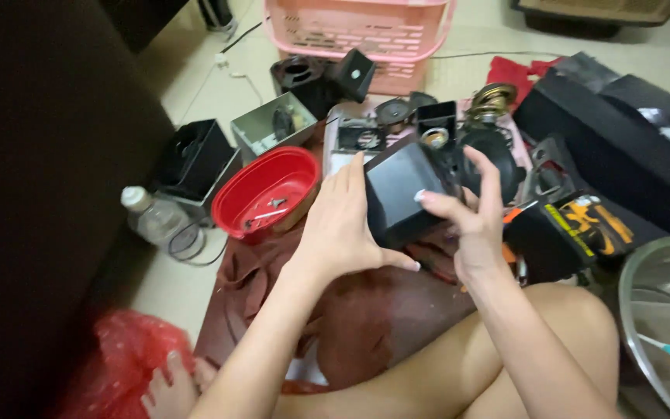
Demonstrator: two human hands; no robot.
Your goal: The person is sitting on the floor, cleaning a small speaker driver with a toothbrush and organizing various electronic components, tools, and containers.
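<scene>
A small black box (pixel 402 194) is held above a dark brown cloth (pixel 366 318) on the floor, gripped between both hands. The left hand (pixel 340 225) presses flat on its left face, fingers together. The right hand (pixel 471 209) clasps its right side, fingers spread. A red bowl (pixel 267 194) sits just left.

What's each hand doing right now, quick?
Left hand: closed on the black box.
Right hand: also gripping the black box.
</scene>
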